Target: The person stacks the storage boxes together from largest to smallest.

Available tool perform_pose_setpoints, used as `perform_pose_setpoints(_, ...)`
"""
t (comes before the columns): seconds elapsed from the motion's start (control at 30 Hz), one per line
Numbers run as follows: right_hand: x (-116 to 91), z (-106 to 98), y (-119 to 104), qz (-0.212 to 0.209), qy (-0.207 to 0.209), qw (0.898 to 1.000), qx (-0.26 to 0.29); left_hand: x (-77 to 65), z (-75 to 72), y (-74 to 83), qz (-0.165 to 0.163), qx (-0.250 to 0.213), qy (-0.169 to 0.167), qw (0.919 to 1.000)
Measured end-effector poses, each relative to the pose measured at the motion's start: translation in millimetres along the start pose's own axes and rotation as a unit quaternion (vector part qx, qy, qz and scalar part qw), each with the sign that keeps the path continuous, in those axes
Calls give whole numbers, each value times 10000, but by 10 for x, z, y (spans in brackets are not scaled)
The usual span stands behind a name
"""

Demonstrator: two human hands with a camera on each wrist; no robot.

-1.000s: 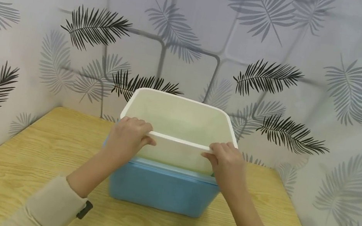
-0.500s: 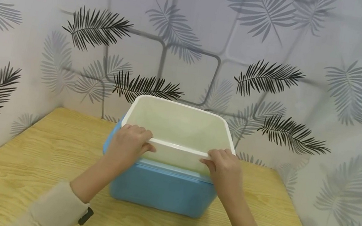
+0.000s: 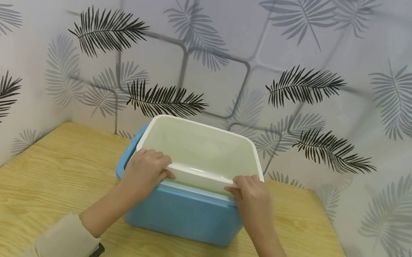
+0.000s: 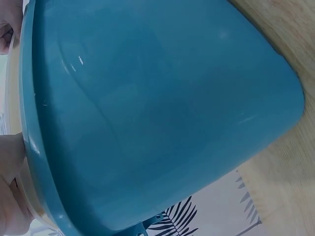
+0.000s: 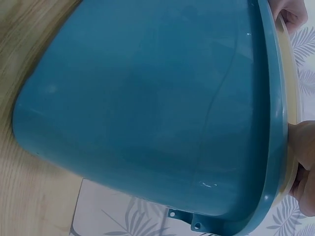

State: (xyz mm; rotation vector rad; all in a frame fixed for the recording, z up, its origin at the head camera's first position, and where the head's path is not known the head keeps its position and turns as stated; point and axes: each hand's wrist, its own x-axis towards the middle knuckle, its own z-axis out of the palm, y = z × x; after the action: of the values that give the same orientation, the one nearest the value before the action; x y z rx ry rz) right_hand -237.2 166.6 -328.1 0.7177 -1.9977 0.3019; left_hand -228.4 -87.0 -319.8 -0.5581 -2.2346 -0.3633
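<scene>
A white rectangular plastic basin sits partway down inside a blue plastic tub, its white rim standing above the blue one. My left hand grips the near rim of the basin at the left corner, thumb on the near side. At the right corner my right hand pinches the same rim. In the left wrist view, the left hand is at the edge beside the tub's lip. The right wrist view has the right hand in the matching place. The basin's lower part is hidden in the tub.
The tub stands on a wood-grain table. Behind it and at both sides hang pale sheets with a leaf print. Small blue tabs with holes stick out under the tub's lip at the side.
Both hands have moved down with the basin, which has sunk deeper into the tub. More of the tub's left rim shows. The tub has stayed in place.
</scene>
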Motion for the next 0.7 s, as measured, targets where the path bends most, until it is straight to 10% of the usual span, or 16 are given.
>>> perform_pose_setpoints(0.7,-5,-95,34,48,-892,9953,364,6,-63,-41,235,-239,-668,9972)
